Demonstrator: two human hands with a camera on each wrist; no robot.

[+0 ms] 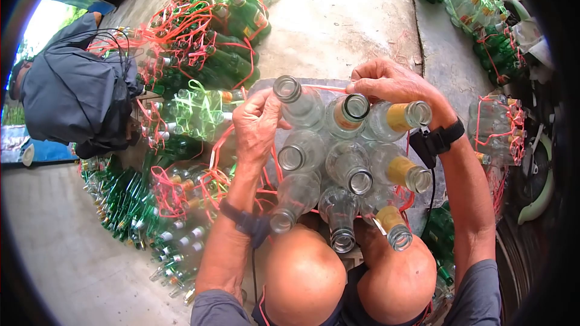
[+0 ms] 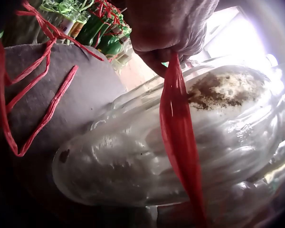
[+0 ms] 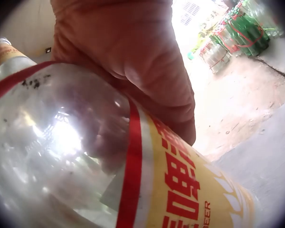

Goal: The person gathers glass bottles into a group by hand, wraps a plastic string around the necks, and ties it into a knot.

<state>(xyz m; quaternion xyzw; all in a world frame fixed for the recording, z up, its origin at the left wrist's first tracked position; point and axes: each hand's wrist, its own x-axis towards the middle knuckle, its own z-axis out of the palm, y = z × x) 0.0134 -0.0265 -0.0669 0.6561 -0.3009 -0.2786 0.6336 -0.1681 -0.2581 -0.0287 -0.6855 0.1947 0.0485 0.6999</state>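
Note:
Several clear glass bottles [image 1: 348,166] stand bunched together on a grey board [image 2: 85,80] before the person's knees. Some carry yellow labels, and one label [image 3: 178,185] fills much of the right wrist view. At the bunch's far left, the left hand [image 1: 257,122] pinches a red plastic strap [image 2: 178,114], which runs down along the bottle sides. Beyond the far bottles, the right hand [image 1: 389,81] pinches the strap between thumb and fingers. A stretch of strap spans the two hands behind the bottle necks. The right fingertips are hidden behind a bottle in the right wrist view.
Tied bundles of green bottles [image 1: 232,54] crowd the floor at the left. Loose red string [image 2: 38,90] trails over the board's side. Another person in a dark top [image 1: 78,90] bends at the far left. Clear bottles in red string [image 1: 498,127] stand at the right.

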